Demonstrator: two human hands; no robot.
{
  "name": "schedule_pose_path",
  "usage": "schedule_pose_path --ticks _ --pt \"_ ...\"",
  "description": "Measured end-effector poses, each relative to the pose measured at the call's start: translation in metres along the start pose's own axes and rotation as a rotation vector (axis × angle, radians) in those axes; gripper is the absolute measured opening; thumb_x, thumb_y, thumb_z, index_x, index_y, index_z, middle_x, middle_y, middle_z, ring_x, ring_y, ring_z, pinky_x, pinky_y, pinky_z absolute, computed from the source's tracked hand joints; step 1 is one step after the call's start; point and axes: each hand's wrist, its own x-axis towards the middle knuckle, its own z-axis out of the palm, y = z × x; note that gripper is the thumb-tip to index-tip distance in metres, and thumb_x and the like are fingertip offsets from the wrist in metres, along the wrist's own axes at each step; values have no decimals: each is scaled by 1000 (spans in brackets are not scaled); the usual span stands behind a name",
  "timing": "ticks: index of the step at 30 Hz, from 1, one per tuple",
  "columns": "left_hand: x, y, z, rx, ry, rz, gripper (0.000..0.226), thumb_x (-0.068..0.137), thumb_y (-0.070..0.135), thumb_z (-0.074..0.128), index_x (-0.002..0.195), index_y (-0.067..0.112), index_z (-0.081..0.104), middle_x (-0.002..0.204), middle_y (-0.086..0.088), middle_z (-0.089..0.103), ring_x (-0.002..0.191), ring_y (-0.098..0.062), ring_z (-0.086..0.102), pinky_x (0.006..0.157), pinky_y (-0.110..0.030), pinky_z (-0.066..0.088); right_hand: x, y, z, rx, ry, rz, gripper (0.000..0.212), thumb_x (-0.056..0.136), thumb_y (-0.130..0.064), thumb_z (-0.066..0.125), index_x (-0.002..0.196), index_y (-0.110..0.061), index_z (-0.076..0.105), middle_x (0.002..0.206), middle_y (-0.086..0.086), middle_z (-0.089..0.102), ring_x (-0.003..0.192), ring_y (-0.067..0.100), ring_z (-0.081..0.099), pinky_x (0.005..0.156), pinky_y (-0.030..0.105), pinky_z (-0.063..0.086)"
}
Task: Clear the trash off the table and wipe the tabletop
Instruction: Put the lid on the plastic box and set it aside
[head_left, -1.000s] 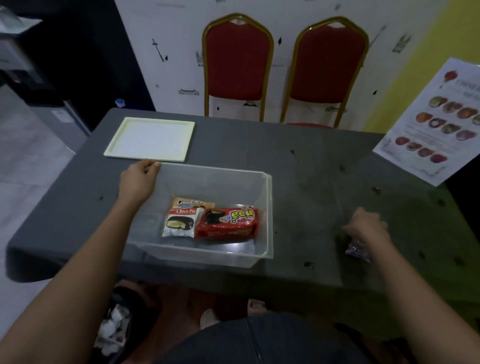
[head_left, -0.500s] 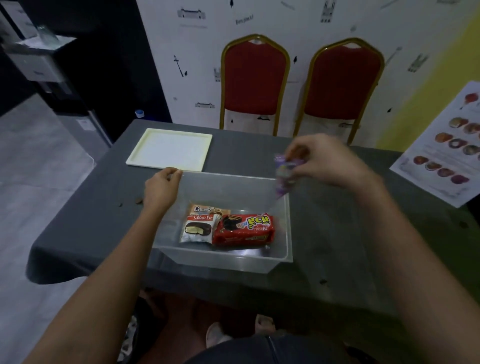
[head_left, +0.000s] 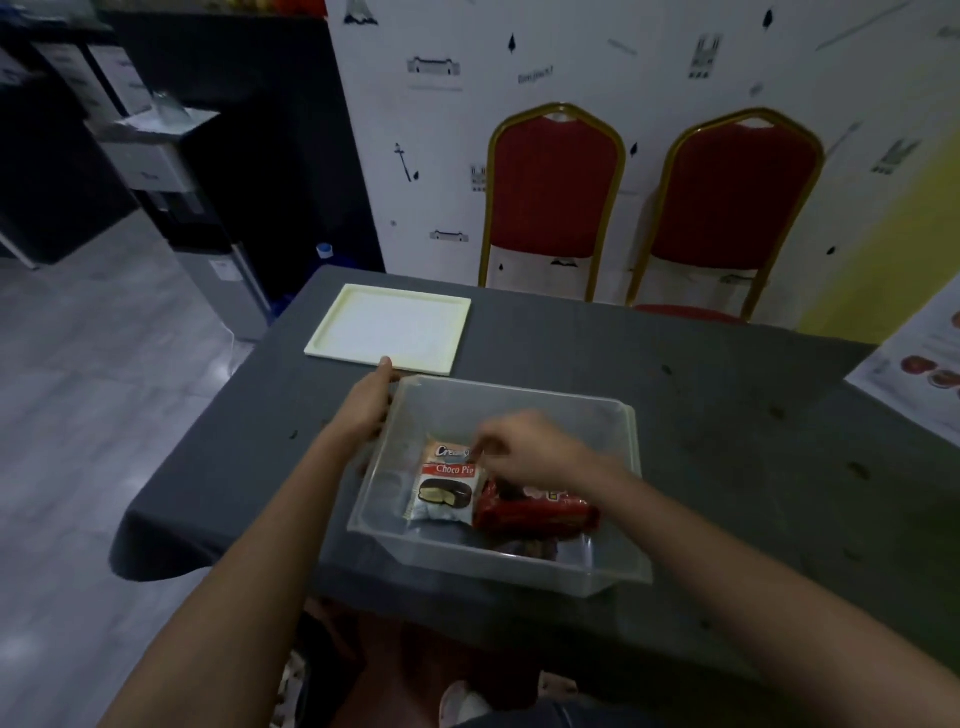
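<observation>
A clear plastic bin (head_left: 519, 387) stands on the dark grey table (head_left: 727, 467) near its front edge. Inside lie a Choco Pie wrapper (head_left: 444, 493), a cream-coloured wrapper (head_left: 449, 451) behind it and a red wrapper (head_left: 540, 514). A dark purple wrapper (head_left: 524, 546) lies against the bin's front wall. My left hand (head_left: 369, 405) grips the bin's left wall. My right hand (head_left: 524, 452) is down inside the bin over the wrappers, fingers loosely curled, with nothing seen in them. Dark crumbs (head_left: 776, 413) dot the tabletop to the right.
A cream square tray (head_left: 389, 332) lies at the table's far left corner. A printed menu sheet (head_left: 924, 384) overhangs the right side. Two red chairs (head_left: 553, 197) stand behind the table against the wall. Open floor lies to the left.
My right hand picked the purple wrapper off the table's right side, carried it over the bin and has come down inside. The wrapper now lies in the bin. My left hand slid along the bin's left wall.
</observation>
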Motion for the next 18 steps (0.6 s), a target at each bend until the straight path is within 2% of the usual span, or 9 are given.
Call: schedule_pose_path --ticks 2,3,5,8,10,12,14,18 --pt "19 -4 -9 98 51 30 44 97 48 33 105 15 61 102 -14 62 85 -28 58 68 -34 44 10 9 -16 37 407 77 17 92 -24 53 103 -19 66 103 0 68 92 15 59 85 36 51" --pt "29 -7 -13 220 75 70 36 97 42 39 98 14 61 100 -16 64 86 -29 59 70 -36 44 13 16 -19 -35 515 129 22 94 -28 50 110 -20 63 110 -1 66 99 15 57 88 37 49" --pt "54 -11 -20 531 77 125 27 94 31 47 104 12 62 110 -15 66 101 -32 61 83 -36 45 19 36 -8 -230 482 262 42 95 -39 43 131 -19 51 131 1 56 122 21 48 101 42 39" --pt "79 -13 -25 830 20 216 41 90 28 56 126 8 54 130 -17 56 118 -34 52 96 -38 42 20 51 11 -372 420 290 66 92 -53 27 143 -12 37 143 6 48 136 25 38 110 51 26" --pt "99 -17 -21 1013 -45 293 50 87 26 58 134 11 46 138 -18 47 124 -36 47 100 -44 41 22 53 16 -383 435 288 69 90 -54 26 143 -11 37 143 7 49 137 26 39 110 51 26" --pt "118 -24 -11 1130 -82 338 53 89 23 56 139 13 40 144 -16 40 129 -35 43 103 -45 38 23 54 19 -383 457 304 64 93 -50 35 143 -11 36 144 6 48 137 26 38 110 50 26" --pt "131 -26 1 1168 -86 390 47 91 18 52 136 10 42 141 -19 42 125 -38 45 100 -45 39 23 55 21 -395 478 320 64 92 -50 38 142 -10 40 141 6 51 134 26 42 109 49 29" --pt "146 -24 13 1258 49 463 30 88 10 52 118 5 53 119 -22 52 106 -40 52 90 -43 39 22 54 24 -417 484 322 65 87 -52 34 133 -9 52 130 6 61 123 26 55 102 46 39"
